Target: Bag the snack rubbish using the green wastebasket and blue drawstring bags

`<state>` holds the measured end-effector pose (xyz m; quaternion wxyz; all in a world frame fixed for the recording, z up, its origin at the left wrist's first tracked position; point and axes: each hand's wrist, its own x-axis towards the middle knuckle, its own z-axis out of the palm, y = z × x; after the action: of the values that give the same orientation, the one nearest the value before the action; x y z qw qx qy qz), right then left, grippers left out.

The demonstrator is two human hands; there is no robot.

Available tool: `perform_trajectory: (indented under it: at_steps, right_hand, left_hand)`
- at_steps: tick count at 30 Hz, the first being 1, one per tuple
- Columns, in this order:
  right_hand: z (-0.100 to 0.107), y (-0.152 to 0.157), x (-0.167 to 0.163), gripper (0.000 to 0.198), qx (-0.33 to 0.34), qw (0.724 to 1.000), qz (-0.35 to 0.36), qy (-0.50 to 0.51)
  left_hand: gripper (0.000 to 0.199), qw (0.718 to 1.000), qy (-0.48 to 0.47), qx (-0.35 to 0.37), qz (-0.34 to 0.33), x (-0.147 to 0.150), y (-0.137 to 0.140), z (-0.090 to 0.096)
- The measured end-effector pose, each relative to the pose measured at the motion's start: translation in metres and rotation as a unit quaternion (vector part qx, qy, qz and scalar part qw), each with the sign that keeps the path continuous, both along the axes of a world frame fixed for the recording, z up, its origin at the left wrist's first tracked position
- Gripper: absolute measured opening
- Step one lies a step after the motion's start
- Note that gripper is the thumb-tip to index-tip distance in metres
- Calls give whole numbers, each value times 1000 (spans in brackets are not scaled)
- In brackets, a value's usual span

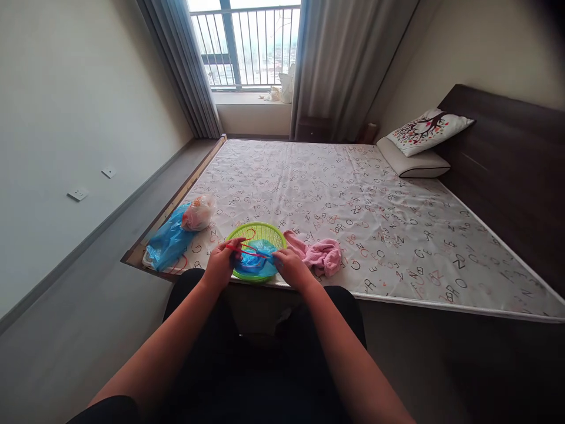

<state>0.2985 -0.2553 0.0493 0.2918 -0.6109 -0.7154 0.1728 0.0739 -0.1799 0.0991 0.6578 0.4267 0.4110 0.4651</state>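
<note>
In front of my knees, a light green plastic basket (pixel 283 237) stands at the near edge of the mattress. A blue plastic bag (pixel 252 268) lies in it. My left hand (pixel 221 260) pinches a thin red cord (pixel 249 247), which stretches across to the bag's gathered top. My right hand (pixel 289 266) is closed on that gathered part of the bag, at the basket's right side. Whether the cord is looped round the bag or only lies against it, I cannot tell. A crumpled pink cloth (pixel 324 255) rests just right of my right hand.
On the mattress (pixel 353 194), to the left, lie another blue bag (pixel 170 238) and a clear bag with something reddish inside (pixel 199 213). A printed pillow (pixel 430 131) leans by the dark headboard (pixel 507 147). Curtains flank the window.
</note>
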Motion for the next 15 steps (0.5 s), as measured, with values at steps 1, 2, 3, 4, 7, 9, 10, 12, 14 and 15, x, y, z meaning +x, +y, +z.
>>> perform_trajectory:
  at_steps: [1,2,3,4,7,9,10,12,14,15]
  right_hand:
    - [3,-2,-2,29,30,999,-34,12]
    - [10,-3,-6,34,69,995,-70,23]
    - [19,-5,-12,38,106,989,-97,31]
    - [29,-5,-18,42,129,985,-107,38]
    - [53,0,-40,49,92,991,-51,85]
    - [58,7,-49,48,7,988,-12,151]
    - [57,10,-51,44,-31,982,-8,184]
    - [51,13,-48,36,-72,965,-26,250]
    - [43,13,-41,31,-69,941,-67,326]
    - [41,13,-37,30,-64,926,-84,364]
  left_hand:
    - [42,1000,13,-2,3,0,0,-2]
    - [42,999,32,0,0,1,0,-4]
    - [41,999,51,5,-8,1,-1,-5]
    - [42,998,66,12,-17,1,-2,-7]
    - [44,993,102,34,-44,1,-5,-5]
    - [45,988,131,47,-59,0,-5,0]
    - [45,986,140,52,-70,-2,-5,2]
    - [47,984,136,59,-100,-7,-4,4]
    - [50,986,112,59,-113,-13,-3,3]
    - [50,988,100,57,-107,-16,-4,1]
